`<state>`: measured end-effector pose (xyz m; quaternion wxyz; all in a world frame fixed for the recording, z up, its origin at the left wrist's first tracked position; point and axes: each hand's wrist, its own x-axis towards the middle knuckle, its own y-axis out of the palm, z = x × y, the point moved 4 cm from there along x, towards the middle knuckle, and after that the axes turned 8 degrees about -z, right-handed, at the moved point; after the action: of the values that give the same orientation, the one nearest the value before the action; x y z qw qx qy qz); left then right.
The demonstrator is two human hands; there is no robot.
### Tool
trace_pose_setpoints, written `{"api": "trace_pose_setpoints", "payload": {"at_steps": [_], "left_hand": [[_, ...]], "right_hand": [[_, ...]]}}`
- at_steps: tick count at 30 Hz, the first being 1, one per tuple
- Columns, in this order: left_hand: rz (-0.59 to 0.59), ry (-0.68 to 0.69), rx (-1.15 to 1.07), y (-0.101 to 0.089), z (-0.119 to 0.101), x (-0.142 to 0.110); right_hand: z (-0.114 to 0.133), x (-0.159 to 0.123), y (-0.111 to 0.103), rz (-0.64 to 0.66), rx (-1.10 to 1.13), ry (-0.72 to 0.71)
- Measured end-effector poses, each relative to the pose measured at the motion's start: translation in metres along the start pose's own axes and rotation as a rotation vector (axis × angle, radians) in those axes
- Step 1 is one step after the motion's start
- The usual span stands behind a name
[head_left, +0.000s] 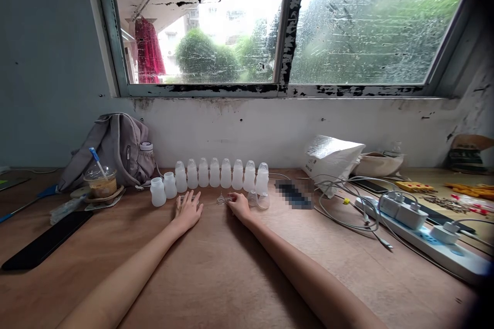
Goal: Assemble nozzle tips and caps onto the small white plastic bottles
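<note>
Several frosted baby bottles [214,174] with clear domed caps stand upright in a row along the back of the table. Two uncapped bottles, a front one [158,193] and one behind it [170,186], stand at the row's left end. My left hand [188,211] rests palm down with fingers spread, just in front of the row; something clear lies partly hidden under its fingers. My right hand [238,206] is closed in a pinch, its fingertips on something small that I cannot make out. Beside them lies a small clear teat-like piece [221,199]. Two clear caps, one [263,201] in front, stand right of that hand.
A grey backpack [116,149] and a drink cup [101,182] stand at left, near a black flat object [48,240]. On the right are a white bag [332,157], tangled cables [335,213] and a power strip [424,236] with plugs. A window wall bounds the table's back.
</note>
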<state>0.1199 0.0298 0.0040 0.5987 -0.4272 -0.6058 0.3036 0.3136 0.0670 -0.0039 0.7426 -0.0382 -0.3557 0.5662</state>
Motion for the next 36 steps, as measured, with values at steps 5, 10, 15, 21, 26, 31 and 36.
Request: {"api": "trace_pose_setpoints", "payload": {"at_steps": [5,10,15,21,26,31,36], "left_hand": [[0.001,-0.001,-0.005,0.001,0.001,0.0],[0.003,-0.003,-0.005,0.001,0.001,0.0],[0.002,-0.004,-0.001,0.003,0.001,0.0],[0.004,-0.005,0.002,0.004,0.002,0.0],[0.007,-0.01,0.006,0.006,0.002,0.0],[0.009,-0.014,0.007,0.008,0.003,0.001],[0.005,-0.016,0.006,0.01,0.003,0.002]], "right_hand": [[-0.001,0.0,-0.002,-0.048,-0.065,0.069],[0.0,0.001,-0.002,-0.057,-0.099,0.088],[0.002,0.001,0.0,-0.035,-0.104,0.079],[0.004,0.001,0.002,0.028,-0.093,0.03],[0.007,0.001,0.002,0.034,-0.101,0.016],[0.006,0.005,0.005,0.015,-0.14,0.026],[0.007,0.006,0.013,0.08,-0.141,-0.039]]}}
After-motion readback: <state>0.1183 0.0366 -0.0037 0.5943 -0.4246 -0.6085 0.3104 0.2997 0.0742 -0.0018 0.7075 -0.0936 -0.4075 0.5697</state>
